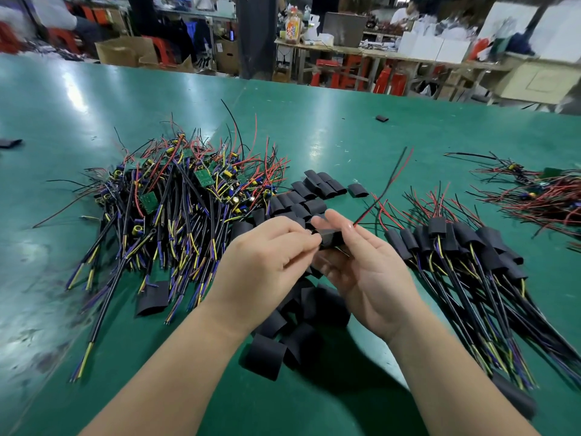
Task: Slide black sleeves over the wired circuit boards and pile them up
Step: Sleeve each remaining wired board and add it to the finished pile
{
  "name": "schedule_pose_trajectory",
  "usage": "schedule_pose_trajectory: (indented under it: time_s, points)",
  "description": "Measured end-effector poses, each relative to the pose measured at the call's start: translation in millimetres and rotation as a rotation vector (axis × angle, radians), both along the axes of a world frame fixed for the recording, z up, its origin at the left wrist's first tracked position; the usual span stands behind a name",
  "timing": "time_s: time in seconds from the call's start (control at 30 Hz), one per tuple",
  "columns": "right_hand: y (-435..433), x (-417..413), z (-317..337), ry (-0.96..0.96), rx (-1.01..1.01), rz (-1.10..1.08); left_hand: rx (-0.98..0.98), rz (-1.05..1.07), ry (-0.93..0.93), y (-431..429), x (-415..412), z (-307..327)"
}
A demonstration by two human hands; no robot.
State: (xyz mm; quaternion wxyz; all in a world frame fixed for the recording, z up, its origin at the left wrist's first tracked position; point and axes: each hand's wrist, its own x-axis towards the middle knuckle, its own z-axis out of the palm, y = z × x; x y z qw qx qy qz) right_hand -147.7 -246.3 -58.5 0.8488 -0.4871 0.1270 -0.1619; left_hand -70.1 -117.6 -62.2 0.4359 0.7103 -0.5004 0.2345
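Both hands meet at the middle of the green table (94,99). My right hand (367,265) grips a black sleeve (330,239) with red and black wires (390,180) sticking out of its far end. My left hand (267,256) pinches the near end of that sleeve; the board inside is hidden. A heap of bare wired circuit boards (176,196) lies to the left. Loose black sleeves (314,190) lie beyond the hands and under them (295,328). The pile of sleeved boards (465,247) lies to the right.
Another tangle of wired boards (540,190) lies at the far right. Stray sleeves rest at the far left edge (11,142) and at the back (382,118). Benches, cardboard boxes and people stand beyond the table's far edge.
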Motion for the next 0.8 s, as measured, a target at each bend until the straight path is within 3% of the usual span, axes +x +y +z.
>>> schedule_pose_trajectory:
  time_s: [0.13,0.3,0.5,0.8]
  points:
    - [4.9,2.0,0.0,-0.061,0.118,0.032,-0.028,0.007,0.048,0.0,-0.3,0.7]
    - [9.5,1.9,-0.2,-0.058,0.057,0.023,0.006,0.009,0.006,1.4,0.4,1.1]
    - [6.1,1.9,2.9,-0.109,0.309,0.015,0.018,0.017,-0.148,1.9,-5.0,2.1]
    - [0.0,0.2,3.5,-0.232,0.261,0.055,-0.061,0.04,-0.222,-1.1,-7.4,0.4]
